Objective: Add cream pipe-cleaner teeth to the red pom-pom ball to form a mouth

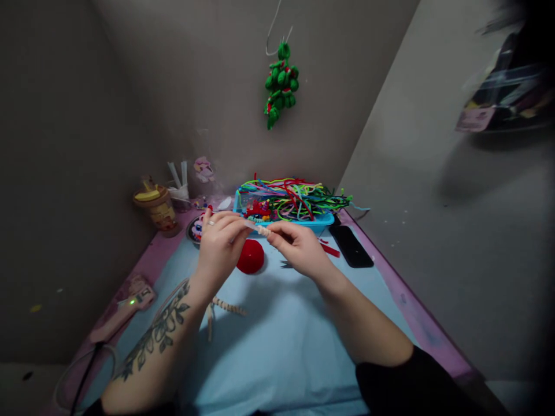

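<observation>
Both hands are raised over the blue-covered table, close together. Between the fingertips of my left hand (219, 240) is a thin whitish stick (250, 224). A cream pipe cleaner (263, 231) is coiled around the stick's right end, and my right hand (301, 245) pinches this coil with thumb and fingers. Just below and between the hands a red ball (250, 257) lies on the cover. Nearer to me, beside my left forearm, lies another cream pipe cleaner (229, 306), partly coiled, with straight lengths running behind the wrist.
A blue basket (318, 221) heaped with coloured pipe cleaners stands at the back. On its right lies a black phone (352, 247). To the left are a pink glue gun (124, 315) with a green light and a brown pot (158, 208). A green ornament (281, 84) hangs above.
</observation>
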Demonstrator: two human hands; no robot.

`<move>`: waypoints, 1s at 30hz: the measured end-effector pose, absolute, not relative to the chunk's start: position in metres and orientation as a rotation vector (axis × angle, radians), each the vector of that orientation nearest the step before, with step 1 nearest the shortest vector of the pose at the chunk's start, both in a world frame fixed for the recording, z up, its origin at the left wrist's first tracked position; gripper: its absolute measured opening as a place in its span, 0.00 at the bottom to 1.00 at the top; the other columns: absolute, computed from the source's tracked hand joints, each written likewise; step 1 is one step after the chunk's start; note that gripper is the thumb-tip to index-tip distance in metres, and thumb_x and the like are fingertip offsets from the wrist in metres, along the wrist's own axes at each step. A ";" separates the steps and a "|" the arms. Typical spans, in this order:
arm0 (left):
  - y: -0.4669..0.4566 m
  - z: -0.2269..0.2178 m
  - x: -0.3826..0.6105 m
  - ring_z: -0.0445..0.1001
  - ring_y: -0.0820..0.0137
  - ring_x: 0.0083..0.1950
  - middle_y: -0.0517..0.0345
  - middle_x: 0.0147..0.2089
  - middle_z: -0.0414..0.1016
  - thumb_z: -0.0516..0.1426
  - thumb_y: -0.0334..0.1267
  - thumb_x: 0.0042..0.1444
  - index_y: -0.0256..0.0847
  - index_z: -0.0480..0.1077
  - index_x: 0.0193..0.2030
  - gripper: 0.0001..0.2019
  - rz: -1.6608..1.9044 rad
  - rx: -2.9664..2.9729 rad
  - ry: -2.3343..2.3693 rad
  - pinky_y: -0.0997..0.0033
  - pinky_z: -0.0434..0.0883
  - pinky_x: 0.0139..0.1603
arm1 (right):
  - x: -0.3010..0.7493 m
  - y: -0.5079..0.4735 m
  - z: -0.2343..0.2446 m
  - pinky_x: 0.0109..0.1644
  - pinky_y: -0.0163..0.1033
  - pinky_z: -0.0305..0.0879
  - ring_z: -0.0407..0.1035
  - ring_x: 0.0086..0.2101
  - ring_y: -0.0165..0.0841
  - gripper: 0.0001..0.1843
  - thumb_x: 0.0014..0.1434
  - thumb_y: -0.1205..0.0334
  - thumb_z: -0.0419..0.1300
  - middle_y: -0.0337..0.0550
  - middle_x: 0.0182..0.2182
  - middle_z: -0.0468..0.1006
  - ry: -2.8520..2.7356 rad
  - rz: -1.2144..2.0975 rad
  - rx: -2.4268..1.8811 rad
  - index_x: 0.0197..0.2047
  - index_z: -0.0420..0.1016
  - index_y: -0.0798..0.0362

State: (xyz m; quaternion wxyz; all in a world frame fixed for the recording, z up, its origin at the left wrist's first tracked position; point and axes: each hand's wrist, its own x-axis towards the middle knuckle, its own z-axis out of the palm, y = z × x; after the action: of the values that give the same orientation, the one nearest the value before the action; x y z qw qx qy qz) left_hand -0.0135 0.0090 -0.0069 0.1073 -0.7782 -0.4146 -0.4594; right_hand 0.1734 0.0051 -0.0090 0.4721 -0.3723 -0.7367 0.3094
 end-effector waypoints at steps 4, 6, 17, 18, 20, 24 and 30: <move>0.004 -0.008 -0.009 0.75 0.68 0.40 0.54 0.38 0.79 0.55 0.33 0.62 0.39 0.73 0.38 0.06 -1.375 -2.410 -1.222 0.67 0.71 0.45 | 0.171 0.000 -0.008 0.33 0.34 0.61 0.66 0.29 0.29 0.08 0.61 0.61 0.58 0.39 0.27 0.75 -1.742 0.432 -0.950 0.33 0.76 0.53; 0.001 -0.008 -0.007 0.76 0.69 0.40 0.53 0.39 0.78 0.55 0.33 0.62 0.39 0.73 0.40 0.05 -1.369 -2.415 -1.214 0.70 0.71 0.42 | 0.169 -0.002 -0.009 0.33 0.34 0.62 0.66 0.29 0.29 0.08 0.62 0.63 0.58 0.39 0.26 0.74 -1.718 0.309 -0.959 0.32 0.75 0.53; -0.010 -0.004 -0.004 0.75 0.69 0.36 0.54 0.37 0.76 0.53 0.36 0.63 0.39 0.75 0.40 0.09 -1.157 -2.352 -1.233 0.72 0.71 0.38 | 0.167 -0.002 -0.018 0.42 0.37 0.66 0.71 0.35 0.33 0.10 0.65 0.65 0.54 0.45 0.34 0.79 -1.815 -0.084 -1.000 0.43 0.77 0.55; -0.010 -0.003 -0.004 0.75 0.69 0.36 0.53 0.37 0.76 0.53 0.36 0.64 0.39 0.75 0.40 0.10 -1.109 -2.354 -1.249 0.71 0.70 0.37 | 0.168 -0.001 -0.019 0.42 0.37 0.66 0.71 0.35 0.33 0.12 0.66 0.65 0.53 0.46 0.35 0.79 -1.842 -0.111 -1.008 0.47 0.77 0.55; -0.011 -0.002 -0.004 0.75 0.68 0.36 0.53 0.37 0.76 0.52 0.36 0.64 0.39 0.75 0.40 0.10 -1.011 -2.354 -1.282 0.71 0.69 0.36 | 0.169 -0.001 -0.020 0.41 0.37 0.66 0.70 0.34 0.33 0.16 0.67 0.65 0.52 0.46 0.34 0.77 -1.892 -0.169 -1.037 0.54 0.75 0.54; -0.011 -0.001 -0.005 0.74 0.68 0.36 0.54 0.37 0.75 0.53 0.34 0.64 0.40 0.74 0.41 0.08 -0.824 -2.350 -1.348 0.71 0.66 0.33 | 0.170 0.000 -0.023 0.39 0.36 0.64 0.68 0.33 0.33 0.16 0.66 0.66 0.53 0.43 0.30 0.73 -1.939 -0.263 -1.097 0.53 0.77 0.51; -0.013 0.001 -0.009 0.72 0.67 0.35 0.56 0.36 0.75 0.53 0.35 0.63 0.42 0.74 0.38 0.08 -0.693 -2.345 -1.348 0.71 0.63 0.31 | 0.169 0.002 -0.025 0.39 0.36 0.62 0.67 0.34 0.34 0.15 0.65 0.66 0.53 0.43 0.31 0.72 -1.979 -0.352 -1.151 0.50 0.79 0.49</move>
State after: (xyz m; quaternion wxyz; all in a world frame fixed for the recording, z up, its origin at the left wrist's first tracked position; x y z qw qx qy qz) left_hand -0.0086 -0.0128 0.0006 0.1738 -0.8270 -0.4755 -0.2444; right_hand 0.1695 0.0019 -0.0246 0.4011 -0.4553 -0.7826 -0.1391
